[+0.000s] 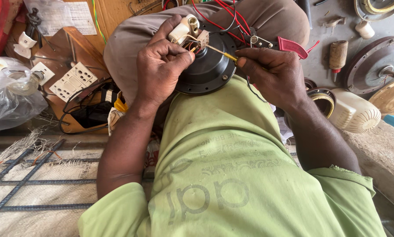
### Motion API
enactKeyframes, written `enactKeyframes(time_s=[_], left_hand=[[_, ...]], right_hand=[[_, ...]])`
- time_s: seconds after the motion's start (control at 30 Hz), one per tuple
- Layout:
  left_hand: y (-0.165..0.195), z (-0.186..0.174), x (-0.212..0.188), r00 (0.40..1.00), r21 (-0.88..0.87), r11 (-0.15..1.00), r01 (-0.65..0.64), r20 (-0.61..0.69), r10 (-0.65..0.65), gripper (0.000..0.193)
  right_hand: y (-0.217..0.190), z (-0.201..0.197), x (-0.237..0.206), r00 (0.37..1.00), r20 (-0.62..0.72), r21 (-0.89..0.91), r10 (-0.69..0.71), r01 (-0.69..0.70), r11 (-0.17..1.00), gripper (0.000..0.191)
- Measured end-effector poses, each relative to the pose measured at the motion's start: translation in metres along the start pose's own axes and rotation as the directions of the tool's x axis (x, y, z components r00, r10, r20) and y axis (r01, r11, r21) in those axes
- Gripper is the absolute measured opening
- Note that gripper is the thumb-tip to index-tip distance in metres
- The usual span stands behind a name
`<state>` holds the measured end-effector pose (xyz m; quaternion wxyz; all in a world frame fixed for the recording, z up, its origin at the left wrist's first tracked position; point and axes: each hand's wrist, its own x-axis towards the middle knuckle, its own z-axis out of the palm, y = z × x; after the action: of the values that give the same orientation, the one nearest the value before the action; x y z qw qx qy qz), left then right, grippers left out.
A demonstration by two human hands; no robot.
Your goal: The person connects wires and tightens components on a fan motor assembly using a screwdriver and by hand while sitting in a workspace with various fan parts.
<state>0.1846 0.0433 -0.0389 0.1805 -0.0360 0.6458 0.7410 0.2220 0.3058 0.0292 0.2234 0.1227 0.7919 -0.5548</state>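
Left hand (159,66) clenched on wiring at rim of black motor housing (210,66), steadying it on lap. Right hand (274,72) pinching yellow-handled tool (221,52), tip at white terminal block (186,28). 1 red-handled pliers (278,44) just beyond; tangled red wires (219,17) crowding top edge, little room.

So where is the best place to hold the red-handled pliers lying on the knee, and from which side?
Probably the red handle of the pliers: it points right, free of the red wires crowding the metal tip. Come from the right, near the right hand, fingers across the handle.
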Motion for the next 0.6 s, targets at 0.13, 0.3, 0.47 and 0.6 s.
enactKeyframes(time_s=[0.13, 0.3, 0.47, 0.6], left_hand=[[-0.004, 0.003, -0.003, 0.998, 0.139, 0.989, -0.051, -0.026, 0.055, 0.007], [-0.003, 0.012, -0.01, 0.987, 0.263, 0.958, -0.111, -0.08, 0.136, 0.01], [0.001, 0.018, -0.01, 0.985, 0.258, 0.958, -0.122, -0.089, 0.149, 0.012], [0.005, 0.02, -0.01, 0.981, 0.238, 0.962, -0.136, -0.102, 0.164, 0.009]], right_hand=[[0.002, 0.001, 0.002, 0.999, 0.005, 0.006, 0.047, -0.047, 0.999, 0.024], [-0.005, -0.009, 0.008, 0.952, 0.161, 0.109, 0.259, -0.278, 0.954, 0.035], [-0.016, -0.013, 0.016, 0.99, 0.037, -0.432, -0.135, 0.138, 0.891, 0.021], [-0.026, -0.009, 0.017, 1.0, -0.002, -0.133, -0.025, 0.025, 0.991, 0.022]])
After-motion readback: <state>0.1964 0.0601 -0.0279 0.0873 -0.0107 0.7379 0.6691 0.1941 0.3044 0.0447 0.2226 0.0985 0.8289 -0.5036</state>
